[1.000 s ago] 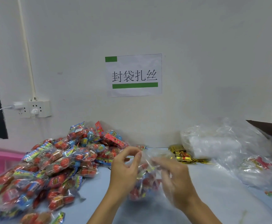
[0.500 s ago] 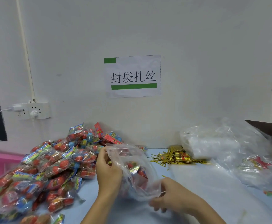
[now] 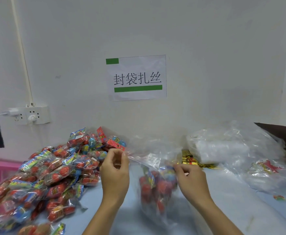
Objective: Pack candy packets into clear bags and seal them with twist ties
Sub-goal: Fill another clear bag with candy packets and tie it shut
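Candy (image 3: 54, 173) heaps at our left; our left hand (image 3: 116, 168) and right hand (image 3: 192, 178) each pinch the bag (image 3: 157, 182) mouth, its load hanging between them. Ties (image 3: 189, 160) lie just beyond the right hand, the nearer one. Wall sign (image 3: 137, 78) reads 封袋扎丝

From half a second back, the right hand (image 3: 192, 179) has come up off the desk (image 3: 232, 206) to pinch the clear bag (image 3: 155, 177) at its mouth, the left hand (image 3: 116, 168) has lifted too, and the bag now hangs stretched between them.
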Tool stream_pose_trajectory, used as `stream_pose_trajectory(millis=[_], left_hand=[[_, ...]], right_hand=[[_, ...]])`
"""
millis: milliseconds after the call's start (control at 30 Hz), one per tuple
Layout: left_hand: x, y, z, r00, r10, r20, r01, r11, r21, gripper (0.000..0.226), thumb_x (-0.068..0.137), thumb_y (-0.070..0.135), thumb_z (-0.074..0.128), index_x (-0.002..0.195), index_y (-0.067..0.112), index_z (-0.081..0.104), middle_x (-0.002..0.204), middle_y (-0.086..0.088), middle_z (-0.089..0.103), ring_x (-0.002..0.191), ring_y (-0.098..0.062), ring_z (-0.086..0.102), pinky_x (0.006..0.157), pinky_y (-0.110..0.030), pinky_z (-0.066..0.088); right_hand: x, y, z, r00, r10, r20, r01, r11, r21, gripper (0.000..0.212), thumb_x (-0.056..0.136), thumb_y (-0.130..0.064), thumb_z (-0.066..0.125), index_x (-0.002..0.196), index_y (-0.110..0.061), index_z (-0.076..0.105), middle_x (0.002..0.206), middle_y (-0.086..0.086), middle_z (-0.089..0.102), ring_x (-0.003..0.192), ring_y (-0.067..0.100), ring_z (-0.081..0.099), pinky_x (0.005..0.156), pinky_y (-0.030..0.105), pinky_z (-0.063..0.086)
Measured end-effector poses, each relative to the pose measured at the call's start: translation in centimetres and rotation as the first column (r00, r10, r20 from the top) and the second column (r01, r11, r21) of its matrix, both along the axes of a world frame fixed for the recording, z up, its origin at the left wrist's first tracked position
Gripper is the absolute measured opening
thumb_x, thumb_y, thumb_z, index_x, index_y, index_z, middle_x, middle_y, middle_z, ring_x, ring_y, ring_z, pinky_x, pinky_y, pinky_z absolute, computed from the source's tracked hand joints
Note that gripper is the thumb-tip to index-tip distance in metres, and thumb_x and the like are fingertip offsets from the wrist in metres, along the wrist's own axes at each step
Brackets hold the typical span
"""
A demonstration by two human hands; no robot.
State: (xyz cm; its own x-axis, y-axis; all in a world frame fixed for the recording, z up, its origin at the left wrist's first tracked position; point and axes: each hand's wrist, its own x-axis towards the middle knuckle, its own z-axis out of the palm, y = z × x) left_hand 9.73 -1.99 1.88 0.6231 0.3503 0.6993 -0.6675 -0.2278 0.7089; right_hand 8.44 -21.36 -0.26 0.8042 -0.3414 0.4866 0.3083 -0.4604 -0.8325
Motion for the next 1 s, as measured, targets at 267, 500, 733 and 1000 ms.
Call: stream_pose_trajectory(millis=[267,500,733,1000], left_hand=[[-0.7,-0.5,0.4,0.993,-0.038,0.116,0.026,0.994,0.102,0.019,0.100,0.017,0.051,0.081,0.018,0.051,0.066,0.007,0.052,0.059,-0.008,0.046,0.057,-0.020,0.040],[-0.6,-0.7,0.1,0.992,-0.121,0.049,0.113,0.985,0.128,0.021,0.100,0.013,0.053,0.080,0.021,0.052,0.067,0.008,0.059,0.060,-0.005,0.054,0.058,-0.016,0.041],[0.1,-0.5,-0.9,0.995,-0.085,-0.050,0.094,0.970,0.223,0.019,0.101,0.017,0.051,0.082,0.021,0.050,0.067,0.003,0.060,0.058,-0.011,0.057,0.058,-0.024,0.047],[0.2,-0.2,-0.4,0.995,-0.035,-0.098,0.056,0.974,0.220,0.020,0.100,0.015,0.053,0.080,0.017,0.050,0.064,0.004,0.057,0.054,-0.004,0.056,0.053,-0.017,0.045]], right_hand=[[0.6,-1.1,-0.1,0.992,-0.072,0.108,0.076,0.997,-0.031,0.022,0.098,-0.024,0.061,0.081,-0.027,0.074,0.074,-0.013,0.069,0.070,0.007,0.059,0.061,0.018,0.042],[0.7,-1.6,0.2,0.989,-0.062,0.133,0.044,0.990,0.131,0.019,0.099,-0.018,0.060,0.088,-0.022,0.075,0.070,-0.007,0.070,0.056,0.020,0.066,0.062,0.043,0.059],[0.6,-1.4,0.5,0.992,0.101,0.074,-0.121,0.927,0.354,0.016,0.103,-0.015,0.053,0.114,-0.015,0.064,0.099,0.009,0.071,0.070,0.013,0.074,0.061,0.020,0.059],[0.0,-1.7,0.8,0.953,0.258,-0.162,-0.243,0.964,0.103,0.031,0.093,-0.035,0.068,0.122,-0.029,0.060,0.110,-0.012,0.066,0.101,0.008,0.064,0.085,0.029,0.053]])
